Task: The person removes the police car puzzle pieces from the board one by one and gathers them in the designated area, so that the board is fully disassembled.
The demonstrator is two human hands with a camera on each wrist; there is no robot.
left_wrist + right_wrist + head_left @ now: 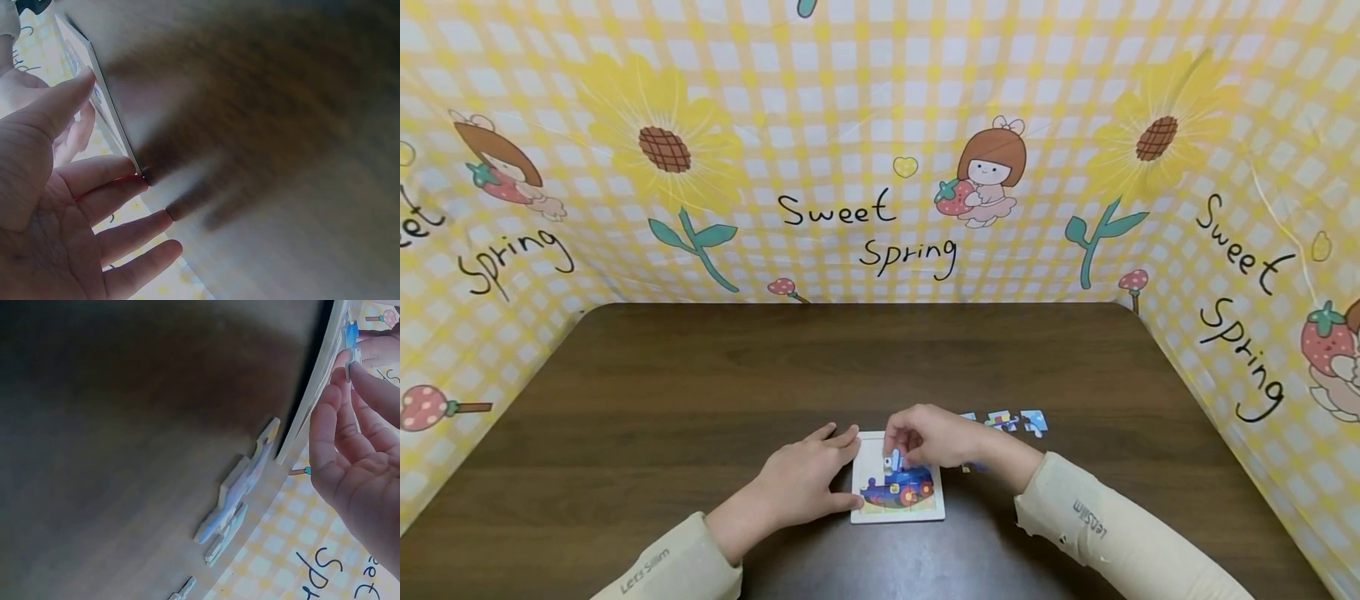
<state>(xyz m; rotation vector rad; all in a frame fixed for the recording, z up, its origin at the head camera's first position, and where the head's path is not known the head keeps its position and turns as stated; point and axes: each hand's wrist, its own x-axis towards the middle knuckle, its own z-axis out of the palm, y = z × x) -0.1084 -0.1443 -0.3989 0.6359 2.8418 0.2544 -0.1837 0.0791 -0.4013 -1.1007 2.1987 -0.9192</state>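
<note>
A small, flat jigsaw piece (352,335) lies at eight o'clock of the right hand (936,437), pinched between thumb and fingers over the blue-train jigsaw (895,493) in a square white tray (898,518), whose nine-o'clock edge the spread left hand (801,479) touches, with loose knobbed pieces (1002,419) at two o'clock on the wood-grain counter (737,367).

The puzzle (883,502) shows a blue train (880,492) with red-and-yellow wheels (907,497) on yellow ground, inside a white frame (897,517). Loose pieces (1033,421) carry light blue, red and yellow. The table (850,358) is wood-grained dark brown; the cloth (850,108) has yellow-and-white checks, yellow sunflowers (664,148) and black lettering (838,210); the sleeves (1120,533) are cream.
</note>
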